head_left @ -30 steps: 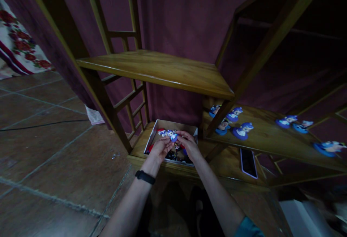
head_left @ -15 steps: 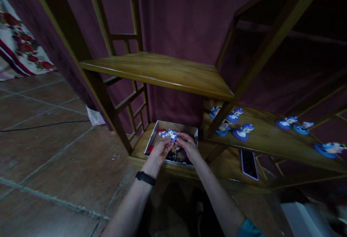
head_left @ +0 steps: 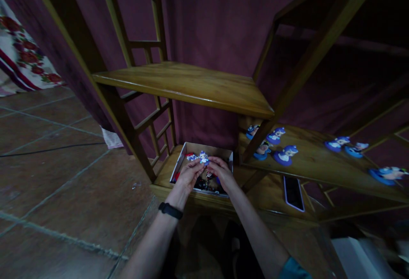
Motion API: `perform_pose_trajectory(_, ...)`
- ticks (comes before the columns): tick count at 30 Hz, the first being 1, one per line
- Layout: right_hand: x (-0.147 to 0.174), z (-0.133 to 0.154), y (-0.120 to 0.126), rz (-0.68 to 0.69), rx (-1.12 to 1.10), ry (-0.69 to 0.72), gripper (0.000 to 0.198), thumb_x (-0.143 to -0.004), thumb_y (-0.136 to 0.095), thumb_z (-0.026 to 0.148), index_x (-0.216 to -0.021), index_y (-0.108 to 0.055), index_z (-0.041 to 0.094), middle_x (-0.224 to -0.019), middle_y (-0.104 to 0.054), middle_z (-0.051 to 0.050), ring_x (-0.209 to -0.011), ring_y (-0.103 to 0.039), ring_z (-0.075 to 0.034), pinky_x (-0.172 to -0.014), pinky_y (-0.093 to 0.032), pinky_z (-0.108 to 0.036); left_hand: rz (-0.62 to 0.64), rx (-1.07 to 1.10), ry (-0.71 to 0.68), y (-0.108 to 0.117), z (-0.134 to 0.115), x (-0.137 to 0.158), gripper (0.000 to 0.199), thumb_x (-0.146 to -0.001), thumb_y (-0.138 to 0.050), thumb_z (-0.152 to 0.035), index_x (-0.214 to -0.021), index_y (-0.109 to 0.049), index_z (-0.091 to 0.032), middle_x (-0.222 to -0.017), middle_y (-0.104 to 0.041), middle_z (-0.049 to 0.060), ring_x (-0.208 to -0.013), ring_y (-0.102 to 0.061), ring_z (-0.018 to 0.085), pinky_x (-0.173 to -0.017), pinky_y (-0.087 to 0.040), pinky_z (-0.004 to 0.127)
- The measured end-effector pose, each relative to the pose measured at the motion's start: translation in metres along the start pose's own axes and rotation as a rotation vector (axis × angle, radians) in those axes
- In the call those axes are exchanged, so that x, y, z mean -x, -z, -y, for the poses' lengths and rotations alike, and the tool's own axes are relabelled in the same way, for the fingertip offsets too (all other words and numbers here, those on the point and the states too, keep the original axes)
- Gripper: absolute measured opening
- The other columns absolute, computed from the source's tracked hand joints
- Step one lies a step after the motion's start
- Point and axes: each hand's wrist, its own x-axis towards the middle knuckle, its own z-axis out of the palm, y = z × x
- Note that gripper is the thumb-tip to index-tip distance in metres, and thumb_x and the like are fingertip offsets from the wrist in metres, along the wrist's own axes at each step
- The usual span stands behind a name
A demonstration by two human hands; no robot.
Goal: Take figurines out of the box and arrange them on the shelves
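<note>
A small figurine (head_left: 203, 158) with purple hair and a white body is held upright over the box, its round base pinched between my two hands. My left hand (head_left: 190, 175) grips the base from the left, fingers closed. From the right, the fingers of my right hand (head_left: 220, 169) close on the same base. Below them, the shallow cardboard box (head_left: 217, 148) with white sides holds several more small figures (head_left: 192, 156) in red, black and purple; my hands hide part of them.
The box stands on the low shelf of a wooden rack, under a higher board (head_left: 185, 83). To the right, several figurines (head_left: 286, 155) on blue and purple bases line another shelf (head_left: 313, 159). Below it lies a phone (head_left: 293, 193). Slanting posts (head_left: 319, 57) frame the rack.
Between my fingers the figurine has turned from a leaning pose to upright, its front more toward me. Both hands stay almost in place over the box.
</note>
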Motion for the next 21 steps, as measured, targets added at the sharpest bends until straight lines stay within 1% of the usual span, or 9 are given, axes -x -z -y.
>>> perform_pose_trajectory(3, -0.0014, -0.0020, 0.0012, -0.012, -0.007, -0.003, 0.031, -0.064, -0.067, 0.039, -0.090, -0.063, 0.021, -0.093, -0.064, -0.002, -0.079, -0.060, -0.014, -0.074, -0.049, -0.030, 0.023, -0.054, -0.025, 0.0002, 0.0009, -0.0004, 0.029, -0.059, -0.071, -0.002, -0.087, -0.065, -0.011, -0.079, -0.068, 0.007, -0.068, -0.062, 0.011, -0.067, -0.048, 0.021)
perform_pose_trajectory(7, -0.0013, -0.0028, 0.0017, -0.033, 0.017, -0.011, 0.032, -0.064, -0.067, 0.040, -0.090, -0.063, 0.022, -0.093, -0.063, -0.002, -0.078, -0.060, -0.014, -0.071, -0.050, -0.029, 0.037, -0.128, -0.106, 0.0001, 0.0026, -0.0005, 0.040, -0.054, -0.075, -0.007, -0.092, -0.065, -0.012, -0.084, -0.068, 0.006, -0.072, -0.061, 0.013, -0.069, -0.046, 0.024)
perform_pose_trajectory(11, 0.0005, -0.0002, 0.0008, -0.026, 0.059, -0.003, 0.032, -0.064, -0.068, 0.039, -0.090, -0.063, 0.022, -0.091, -0.063, -0.001, -0.079, -0.059, -0.014, -0.070, -0.049, -0.027, 0.038, -0.198, -0.151, -0.0004, 0.0033, -0.0010, 0.043, -0.050, -0.077, -0.011, -0.092, -0.065, -0.013, -0.086, -0.068, 0.007, -0.077, -0.061, 0.015, -0.074, -0.044, 0.027)
perform_pose_trajectory(16, -0.0004, 0.0001, -0.0002, -0.023, 0.054, -0.018, 0.033, -0.063, -0.069, 0.038, -0.090, -0.064, 0.021, -0.092, -0.065, -0.002, -0.081, -0.060, -0.016, -0.071, -0.049, -0.028, 0.056, -0.207, -0.147, -0.0022, 0.0034, -0.0008, 0.044, -0.051, -0.078, -0.013, -0.093, -0.065, -0.012, -0.086, -0.068, 0.008, -0.078, -0.061, 0.015, -0.077, -0.044, 0.028)
perform_pose_trajectory(21, 0.0004, 0.0006, -0.0036, -0.043, 0.013, -0.025, 0.032, -0.062, -0.069, 0.037, -0.089, -0.064, 0.022, -0.093, -0.064, -0.001, -0.083, -0.060, -0.016, -0.075, -0.049, -0.030, 0.092, -0.122, -0.077, -0.0028, 0.0044, 0.0008, 0.042, -0.055, -0.075, -0.010, -0.096, -0.064, -0.013, -0.086, -0.068, 0.006, -0.077, -0.061, 0.013, -0.073, -0.046, 0.024)
